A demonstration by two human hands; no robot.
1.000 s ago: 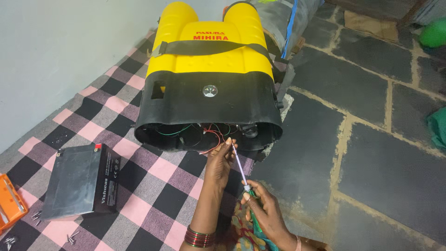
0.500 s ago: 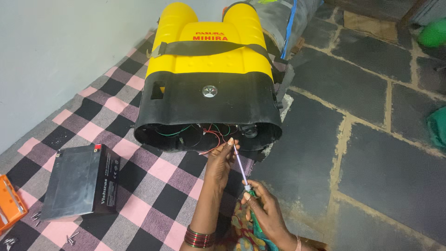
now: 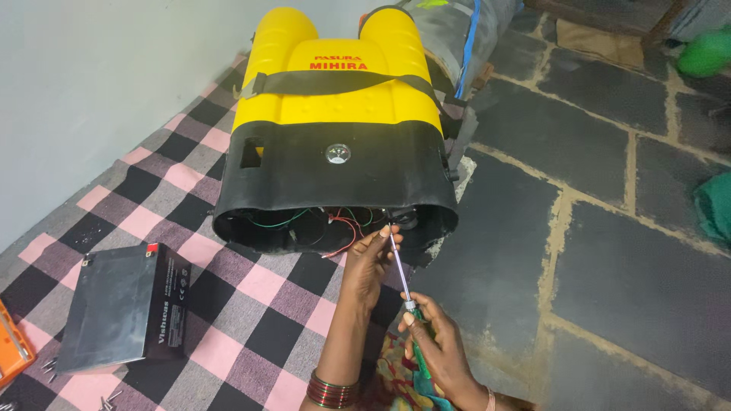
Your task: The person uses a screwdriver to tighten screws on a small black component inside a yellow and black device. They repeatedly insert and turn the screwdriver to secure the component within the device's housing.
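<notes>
A yellow and black backpack sprayer tank [image 3: 335, 144] lies on its side on a checked cloth, its open black base facing me with red and green wires [image 3: 335, 224] inside. My left hand [image 3: 369, 262] reaches to the opening's lower rim, fingers pinched near the wires and the screwdriver tip. My right hand [image 3: 438, 350] grips the green handle of a screwdriver [image 3: 399, 268], whose metal shaft points up into the opening beside the left fingertips.
A dark grey rectangular battery [image 3: 126, 304] lies flat on the pink, grey and black checked cloth [image 3: 251, 304] at the left. Loose screws [image 3: 106, 397] and an orange box [image 3: 11, 354] sit at the lower left. A stone-slab floor [image 3: 609, 251] lies right; a pale wall stands left.
</notes>
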